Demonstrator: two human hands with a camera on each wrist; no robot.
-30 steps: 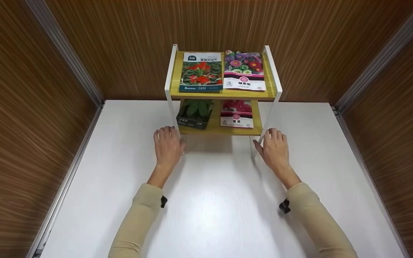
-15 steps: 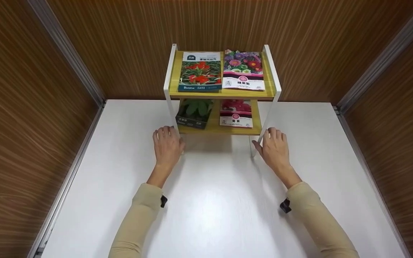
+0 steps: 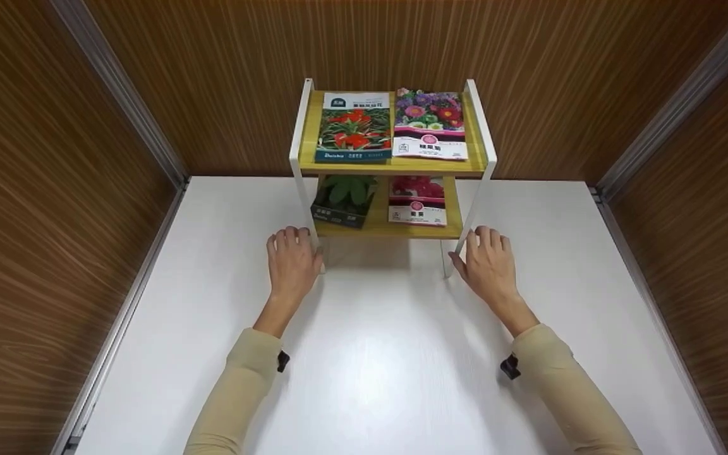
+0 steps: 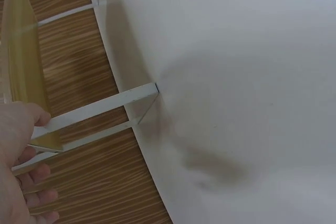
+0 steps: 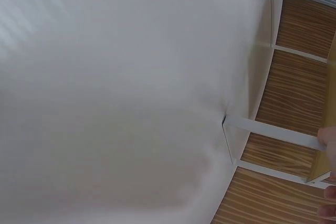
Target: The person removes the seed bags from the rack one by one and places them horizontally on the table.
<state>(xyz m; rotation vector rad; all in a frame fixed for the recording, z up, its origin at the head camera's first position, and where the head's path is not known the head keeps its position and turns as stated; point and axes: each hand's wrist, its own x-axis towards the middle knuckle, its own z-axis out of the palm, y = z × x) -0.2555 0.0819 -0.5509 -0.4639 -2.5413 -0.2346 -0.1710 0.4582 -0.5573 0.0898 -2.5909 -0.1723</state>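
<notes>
A small two-tier shelf rack (image 3: 395,166) with white metal sides and yellow wooden boards stands at the back of the white table. My left hand (image 3: 290,262) is at its left front leg, thumb on the near side; in the left wrist view the left fingers (image 4: 39,198) curl loosely behind the leg (image 4: 105,106). Likewise my right hand (image 3: 489,262) holds the right front leg (image 5: 283,132), its thumb along the inner side. On the upper board lie a red-flower seed packet (image 3: 354,129) and a mixed-flower packet (image 3: 430,123).
A dark green-leaf packet (image 3: 344,199), set askew, and a pink-flower packet (image 3: 418,202) lie on the lower board. Wood-grain panels (image 3: 212,82) with metal edge strips enclose the table (image 3: 370,354) at the back and both sides.
Both hands have shifted slightly outward and toward the person, still at the front legs. The shelf rack and packets look unmoved.
</notes>
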